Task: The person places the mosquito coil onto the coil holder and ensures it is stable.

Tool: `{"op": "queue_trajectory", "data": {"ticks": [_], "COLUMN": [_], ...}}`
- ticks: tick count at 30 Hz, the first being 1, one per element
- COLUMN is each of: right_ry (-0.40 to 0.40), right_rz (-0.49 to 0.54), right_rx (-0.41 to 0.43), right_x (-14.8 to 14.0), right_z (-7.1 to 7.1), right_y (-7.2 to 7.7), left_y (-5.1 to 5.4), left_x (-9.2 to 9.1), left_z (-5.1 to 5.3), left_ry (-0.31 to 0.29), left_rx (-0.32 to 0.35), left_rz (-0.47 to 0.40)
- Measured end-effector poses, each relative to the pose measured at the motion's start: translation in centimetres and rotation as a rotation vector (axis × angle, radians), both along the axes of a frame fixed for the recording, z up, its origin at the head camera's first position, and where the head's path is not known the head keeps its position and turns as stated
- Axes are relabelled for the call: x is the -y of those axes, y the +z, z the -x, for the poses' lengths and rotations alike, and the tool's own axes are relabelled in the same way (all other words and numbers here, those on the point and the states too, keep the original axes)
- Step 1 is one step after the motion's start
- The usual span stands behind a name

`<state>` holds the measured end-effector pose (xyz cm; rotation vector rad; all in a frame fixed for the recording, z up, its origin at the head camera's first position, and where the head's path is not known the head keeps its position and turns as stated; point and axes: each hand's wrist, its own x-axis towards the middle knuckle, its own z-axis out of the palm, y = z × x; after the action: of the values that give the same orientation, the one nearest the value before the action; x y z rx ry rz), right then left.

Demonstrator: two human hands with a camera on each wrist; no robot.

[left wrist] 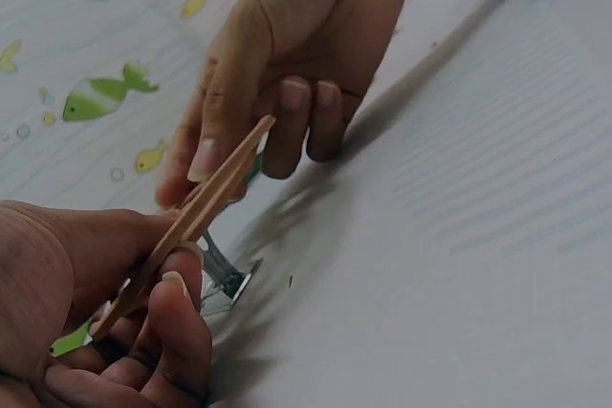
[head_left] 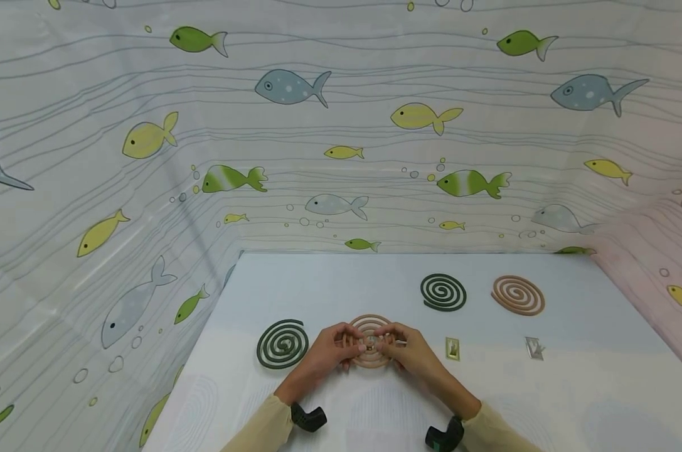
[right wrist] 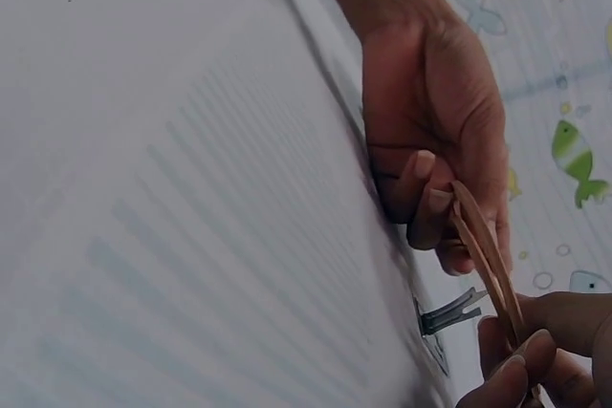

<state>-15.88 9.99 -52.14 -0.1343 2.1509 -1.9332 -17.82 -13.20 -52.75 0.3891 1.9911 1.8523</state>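
Tan coil: this spiral (head_left: 370,363) is the one in play, right between the person's hands, held up off the white table (head_left: 341,282). Both wrist views catch it edge-on, so it looks like thin strips there.
Left hand: the left hand (head_left: 330,350) has it pinched, thumb against fingers, at the coil's left side.
Right hand: same deal mirrored, the right hand (head_left: 414,353) pinches the coil's right side between thumb and fingers.
Little metal stand: there's a metal stand (left wrist: 228,279) with an upright prong on a flat plate, just under the tan coil. Can't tell if they're touching, fingers get in the way.
Dark green coils: one green coil (head_left: 282,344) lies left of the tan coil, near the left hand. Another green coil (head_left: 443,292) sits beyond it, off to the right.
Other tan one: a second tan coil (head_left: 518,295) lies farther right of the held one and a bit beyond it.
Spare metal bits: gold-coloured piece (head_left: 452,349) to the right of the held coil, then a silver piece (head_left: 535,348) farther right again.
Backdrop: fish-print wall covering (head_left: 341,125) rises behind the coil and on both sides.
Wrists: cream sleeves (head_left: 267,424) plus black wrist devices (head_left: 309,417), all on the near side of the held coil.
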Motion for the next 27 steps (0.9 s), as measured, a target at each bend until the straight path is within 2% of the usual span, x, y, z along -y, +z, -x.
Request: {"op": "queue_trajectory", "data": {"ticks": [6,16,27], "right_ry": [0.009,0.018,0.019], "right_rz": [0.014,0.013,0.012], "right_rx": [-0.007,0.017,0.009], "right_x": [0.18,-0.13,0.26], "right_z": [-0.14,-0.14,0.04], "right_y": [0.42,-0.16,-0.4], "left_y": [0.08,0.07,0.16], "left_x": [0.17,0.18,0.53], "left_z": [0.02,0.0,-0.11], "left_ry": [0.018,0.008,0.033], "left_rx": [-0.008,-0.003,0.009], "left_rz": [0.004,-0.003,0.012]}}
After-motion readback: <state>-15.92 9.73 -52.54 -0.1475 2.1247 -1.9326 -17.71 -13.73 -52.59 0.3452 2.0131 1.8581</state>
